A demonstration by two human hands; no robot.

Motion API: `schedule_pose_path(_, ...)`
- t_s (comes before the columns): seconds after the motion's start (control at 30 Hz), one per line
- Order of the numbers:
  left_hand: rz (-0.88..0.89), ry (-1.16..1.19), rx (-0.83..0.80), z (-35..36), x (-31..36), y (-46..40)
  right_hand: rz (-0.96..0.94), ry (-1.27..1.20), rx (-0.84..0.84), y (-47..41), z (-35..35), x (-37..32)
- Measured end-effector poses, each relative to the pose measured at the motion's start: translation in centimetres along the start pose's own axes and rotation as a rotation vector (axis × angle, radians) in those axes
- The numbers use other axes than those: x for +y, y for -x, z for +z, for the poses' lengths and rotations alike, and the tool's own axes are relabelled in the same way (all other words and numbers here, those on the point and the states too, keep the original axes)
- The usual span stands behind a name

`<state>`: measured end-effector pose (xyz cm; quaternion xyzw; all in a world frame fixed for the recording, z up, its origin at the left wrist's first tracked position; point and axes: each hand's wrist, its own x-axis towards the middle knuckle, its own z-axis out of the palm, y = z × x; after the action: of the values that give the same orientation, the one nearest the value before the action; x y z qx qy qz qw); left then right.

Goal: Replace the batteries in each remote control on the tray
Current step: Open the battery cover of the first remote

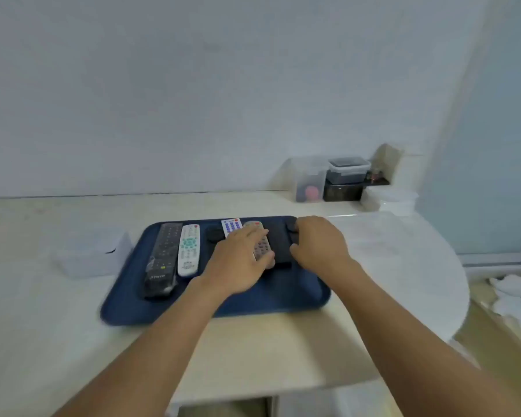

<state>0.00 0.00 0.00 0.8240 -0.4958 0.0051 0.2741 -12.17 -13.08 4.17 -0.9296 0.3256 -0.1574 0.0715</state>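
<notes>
A blue tray (268, 296) lies on the pale table and carries several remotes. From the left: a long black remote (161, 260) in plastic wrap, a white remote (189, 249) with green keys, a black remote (214, 234) mostly hidden under my hand, a small white remote (231, 225) with blue keys, a grey remote (262, 245) and a black remote (278, 242). My left hand (235, 263) lies over the grey remote with fairly straight fingers, thumb at its near end. My right hand (319, 242) curls its fingers round the right edge of the rightmost black remote.
A white lidded box (94, 252) stands left of the tray. At the back right are clear containers (310, 182) (348, 170), a black box (342, 192) and a clear lidded tub (388, 200). The table's rounded white end (418, 266) is at the right, with white cloth (518, 299) beyond.
</notes>
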Motion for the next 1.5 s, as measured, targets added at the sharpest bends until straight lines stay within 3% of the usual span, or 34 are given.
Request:
schedule_pose_path(0.1,0.094,-0.228,-0.034,1.3,0.1,2.3,-0.016,0.084,0.0,2.1,0.3,-0.4)
schedule_pose_path(0.23,0.115,-0.258,-0.045,1.5,-0.3,2.8,0.038,0.151,-0.092,2.7,0.8,-0.8)
schedule_pose_path(0.43,0.101,-0.194,-0.012,1.5,-0.7,2.5,0.006,0.314,-0.038,2.1,1.2,-1.7)
schedule_pose_path(0.57,0.08,-0.204,0.011,1.4,-0.6,2.3,0.02,0.264,0.008,2.0,1.1,-2.6)
schedule_pose_path(0.67,0.069,-0.122,0.032,1.5,-0.6,2.3,0.138,0.059,0.085,1.6,1.0,-2.0)
schedule_pose_path(0.77,0.052,0.189,0.267,0.4,-0.4,2.1,0.264,-0.251,0.29,1.1,0.3,-0.4)
schedule_pose_path(0.87,-0.133,0.603,0.55,-3.3,-0.4,0.6,0.116,-0.555,0.45,0.4,-1.9,-0.4)
schedule_pose_path(0.93,-0.182,0.776,0.603,-6.7,-1.2,-1.0,0.019,-0.827,0.315,-1.0,-3.3,-1.1)
schedule_pose_path(1.0,-0.208,0.88,0.433,-9.9,-2.4,-2.3,-0.023,-1.082,0.108,-3.0,-3.9,-1.8)
schedule_pose_path(1.07,-0.265,0.937,0.025,-11.1,-3.0,-2.9,-0.026,-1.209,-0.017,-4.7,-3.1,-2.8)
schedule_pose_path(1.13,-0.272,0.954,-0.346,-10.1,-2.3,-2.5,0.0,-1.273,-0.055,-5.3,-1.3,-4.0)
schedule_pose_path(1.2,-0.311,1.074,-0.519,-8.4,-1.1,-2.1,0.059,-1.351,-0.043,-5.5,0.9,-5.1)
schedule_pose_path(1.27,-0.344,1.105,-0.487,-6.7,-0.6,-2.3,0.101,-1.37,0.038,-5.6,2.0,-5.3)
schedule_pose_path(1.33,-0.379,1.072,-0.336,-5.5,-0.7,-2.5,0.078,-1.318,0.072,-5.5,2.3,-4.4)
schedule_pose_path(1.4,-0.336,1.004,-0.217,-4.7,-1.0,-2.3,0.006,-1.327,0.012,-4.8,2.3,-3.5)
schedule_pose_path(1.5,-0.241,0.826,-0.172,-3.9,-0.8,-1.6,-0.009,-1.3,-0.029,-4.4,2.7,-2.8)
